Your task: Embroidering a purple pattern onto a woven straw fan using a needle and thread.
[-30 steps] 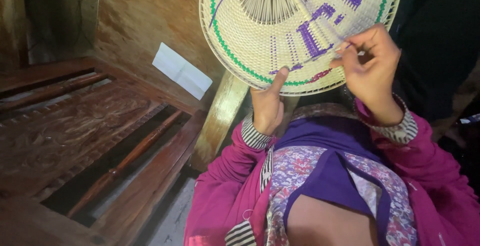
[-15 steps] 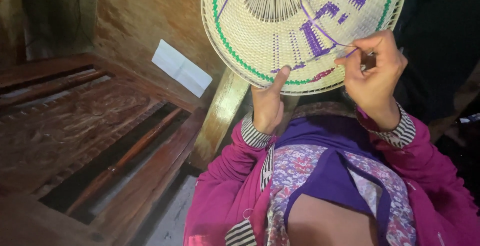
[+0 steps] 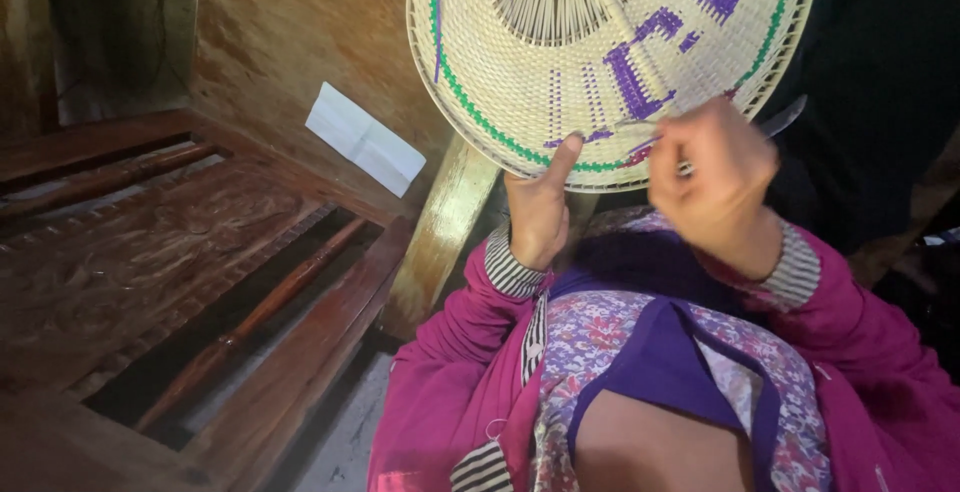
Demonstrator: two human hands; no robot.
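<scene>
brown wooden walls fill the back of the room, and a dark carved wooden bed frame (image 3: 150,282) with long slats sits on the left. a white folded sheet of paper (image 3: 365,139) leans against the wall just past the far edge of the bed frame. a pale wooden post (image 3: 440,237) stands tilted between the bed frame and the person.

up near the top of the view is a round woven straw hat (image 3: 560,62), pale yellow, with a green dotted ring near its rim and purple blocks woven into it. loose thin straw ribs fan out from its middle. the hat is held up in the air in front of the person, above the lap.

the left hand (image 3: 540,207) holds the hat at its lower rim. its grip is closed on the rim, with the thumb pressed up on the green ring.

the right hand (image 3: 715,187) is at the lower right part of the hat, close to the purple blocks. it looks blurry. its grip is pinched shut on a thin strip (image 3: 775,117) that sticks out to the right, touching the weave.

the person wears a pink jacket (image 3: 450,392) with striped cuffs, over a flowery purple top (image 3: 600,342).
</scene>
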